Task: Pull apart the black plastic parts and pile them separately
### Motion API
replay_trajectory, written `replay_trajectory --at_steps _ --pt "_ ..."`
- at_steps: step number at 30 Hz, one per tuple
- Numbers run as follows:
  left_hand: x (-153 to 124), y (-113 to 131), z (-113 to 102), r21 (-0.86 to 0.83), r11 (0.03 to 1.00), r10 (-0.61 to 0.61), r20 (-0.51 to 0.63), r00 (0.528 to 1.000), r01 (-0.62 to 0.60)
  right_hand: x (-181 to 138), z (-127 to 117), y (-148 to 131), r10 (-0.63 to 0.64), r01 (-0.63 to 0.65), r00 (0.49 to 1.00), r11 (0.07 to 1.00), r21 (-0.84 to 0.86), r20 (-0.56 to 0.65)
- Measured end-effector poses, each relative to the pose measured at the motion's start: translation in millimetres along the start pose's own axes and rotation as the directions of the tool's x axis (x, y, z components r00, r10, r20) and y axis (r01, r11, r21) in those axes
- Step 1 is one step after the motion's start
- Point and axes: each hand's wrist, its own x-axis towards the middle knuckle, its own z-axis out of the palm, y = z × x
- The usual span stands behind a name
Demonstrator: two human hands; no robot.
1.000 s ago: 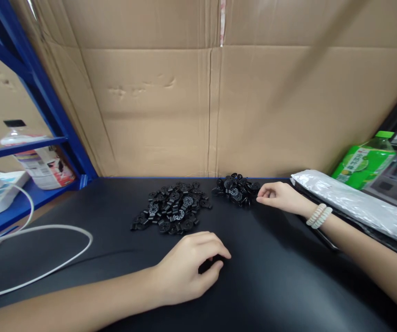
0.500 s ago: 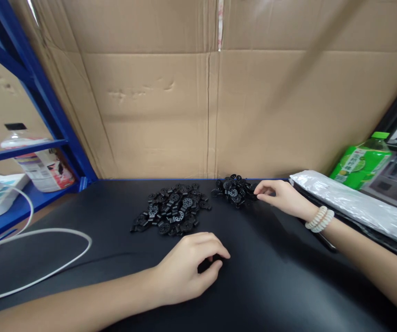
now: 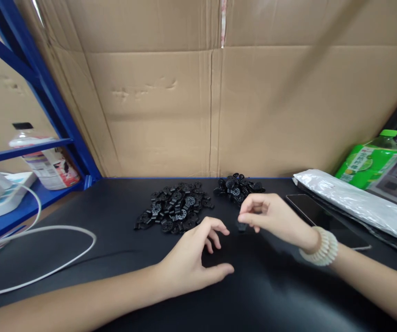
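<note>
Two heaps of small black round plastic parts lie on the black table [image 3: 115,258]: a larger pile [image 3: 177,208] in the middle and a smaller pile [image 3: 238,186] to its right, by the cardboard wall. My right hand [image 3: 270,216], with a bead bracelet on the wrist, hovers in front of the smaller pile and pinches one small black part [image 3: 242,226] between thumb and fingers. My left hand [image 3: 194,258] rests on the table just below the larger pile. Its fingers are lifted and apart from the thumb, with nothing visible in them.
A dark phone [image 3: 322,216] lies right of my right hand, beside a silvery plastic bag [image 3: 353,203] and a green bottle [image 3: 367,163]. A white cable [image 3: 46,272] loops at the left. A blue rack [image 3: 39,83] holds a clear bottle [image 3: 46,159]. Cardboard [image 3: 212,101] walls the back.
My right hand has come back from the smaller pile toward my left hand with a black part. My left hand's fingers have lifted and opened; the phone now shows.
</note>
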Motion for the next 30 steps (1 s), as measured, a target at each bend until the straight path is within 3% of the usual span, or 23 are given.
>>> replay_trajectory --at_steps 3,7,14,19,30 --pt "-2 1 2 -0.062 0.998 0.013 0.009 1.000 -0.013 -8 26 2 0.044 -0.051 0.997 0.993 0.105 0.067" --pt "-2 2 3 -0.170 0.985 0.011 -0.023 1.000 -0.015 -14 41 4 0.056 -0.072 0.994 0.984 0.165 0.097" --pt "1 5 2 -0.403 0.910 -0.145 -0.077 0.986 0.102 -17 44 4 0.042 -0.094 0.977 0.965 0.247 0.210" --pt "2 -1 2 -0.549 0.817 -0.267 -0.084 0.960 0.179 -18 46 8 0.066 -0.123 0.954 0.975 0.182 0.294" --pt "2 0 3 -0.578 0.794 -0.274 -0.059 0.960 0.191 -20 48 11 0.024 -0.085 0.962 0.973 0.217 0.270"
